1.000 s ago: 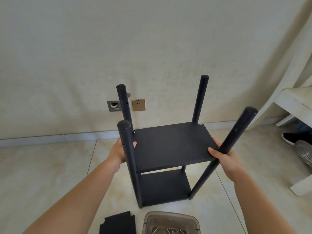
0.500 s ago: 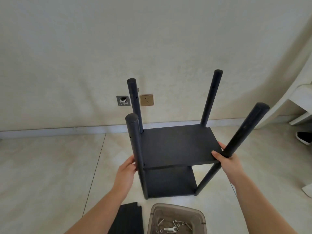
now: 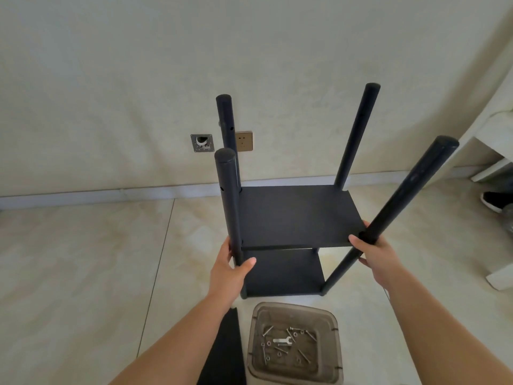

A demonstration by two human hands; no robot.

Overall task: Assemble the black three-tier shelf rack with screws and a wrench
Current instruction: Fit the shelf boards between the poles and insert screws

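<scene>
Standing on the tiled floor (image 3: 83,259) well short of the wall, the black rack (image 3: 297,218) keeps its posts upright, long axis vertical; left hand (image 3: 231,269) curls round the near-left post, right hand (image 3: 374,255) grips the near-right post beside the shelf edge; the bin (image 3: 333,354) with screws sits near

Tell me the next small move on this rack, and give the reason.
Probably free the left hand from the near-left post and pick up the loose black board beside the screw tub: two shelves are mounted, the third is not, while the right hand steadies the rack.
</scene>
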